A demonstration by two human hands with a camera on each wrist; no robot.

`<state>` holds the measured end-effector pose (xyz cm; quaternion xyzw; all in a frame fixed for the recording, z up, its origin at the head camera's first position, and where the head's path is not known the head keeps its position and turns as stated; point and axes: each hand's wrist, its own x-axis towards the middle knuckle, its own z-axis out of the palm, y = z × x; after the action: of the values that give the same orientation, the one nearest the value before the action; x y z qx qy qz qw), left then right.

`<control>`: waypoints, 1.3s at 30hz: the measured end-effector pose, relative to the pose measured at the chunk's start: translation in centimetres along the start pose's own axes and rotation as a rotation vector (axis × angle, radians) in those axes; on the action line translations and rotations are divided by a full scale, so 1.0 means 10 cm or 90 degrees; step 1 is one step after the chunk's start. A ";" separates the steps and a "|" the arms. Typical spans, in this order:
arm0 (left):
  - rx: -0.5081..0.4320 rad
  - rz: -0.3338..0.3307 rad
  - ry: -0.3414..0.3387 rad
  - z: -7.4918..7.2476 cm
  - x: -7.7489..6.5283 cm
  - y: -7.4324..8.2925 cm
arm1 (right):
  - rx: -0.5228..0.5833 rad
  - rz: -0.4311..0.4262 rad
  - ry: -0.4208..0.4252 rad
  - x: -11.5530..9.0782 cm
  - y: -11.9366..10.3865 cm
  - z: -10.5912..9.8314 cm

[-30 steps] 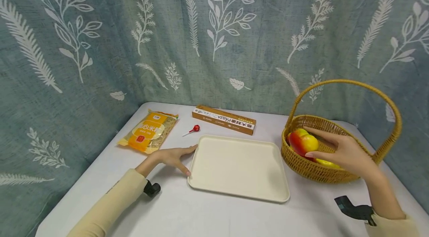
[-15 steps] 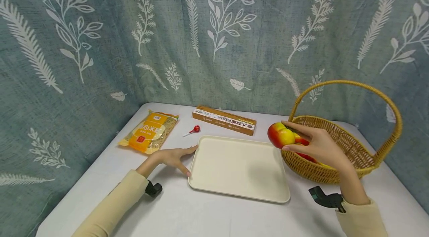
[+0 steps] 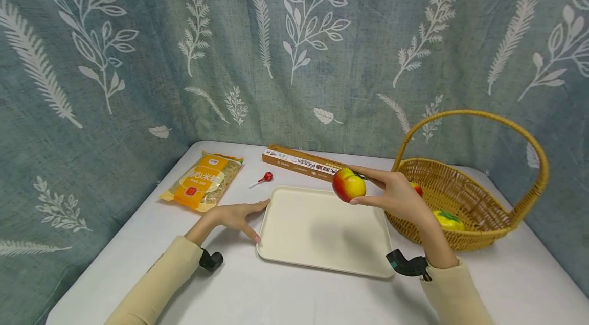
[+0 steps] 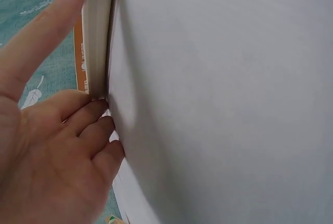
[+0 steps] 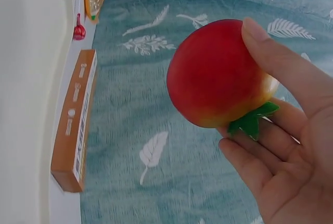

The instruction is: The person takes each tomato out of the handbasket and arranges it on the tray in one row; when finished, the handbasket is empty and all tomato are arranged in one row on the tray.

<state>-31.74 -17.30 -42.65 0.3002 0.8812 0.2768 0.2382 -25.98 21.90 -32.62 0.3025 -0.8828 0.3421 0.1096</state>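
My right hand (image 3: 405,200) holds a red-and-yellow peach (image 3: 348,185) with green leaves between thumb and fingers, above the far right part of the cream tray (image 3: 299,233). The right wrist view shows the thumb pressing the peach (image 5: 213,73) from above and the fingers behind its leaves. My left hand (image 3: 236,217) is spread at the tray's left side, its thumb at the rim near the front corner and its forefinger toward the back corner. In the left wrist view, the fingertips of the left hand (image 4: 62,140) rest by the table surface along the tray's outer wall (image 4: 99,41).
On the right stands a wicker basket (image 3: 488,235) with a tall handle, holding a yellow fruit (image 3: 447,220) and a red one (image 3: 416,188). Behind the tray lie a brown pasta box (image 3: 294,161) and a red lollipop (image 3: 267,177). An orange grain bag (image 3: 202,182) lies at the back left.
My right hand has lifted the peach out of the basket and carried it left over the tray. My left hand has stayed at the tray's left edge.
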 end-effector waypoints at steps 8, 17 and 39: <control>0.017 0.003 0.004 -0.01 0.00 -0.01 | 0.036 0.012 -0.040 0.23 -0.14 0.27; 0.022 -0.020 0.011 -0.02 -0.01 0.03 | 0.038 -0.020 -0.059 0.44 -0.21 0.58; 0.025 -0.016 0.017 0.00 0.00 0.01 | 0.003 -0.052 -0.128 0.62 -0.28 1.27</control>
<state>-31.69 -17.25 -42.62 0.2902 0.8933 0.2607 0.2235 -29.06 8.86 -38.06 0.3718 -0.8753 0.3074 0.0334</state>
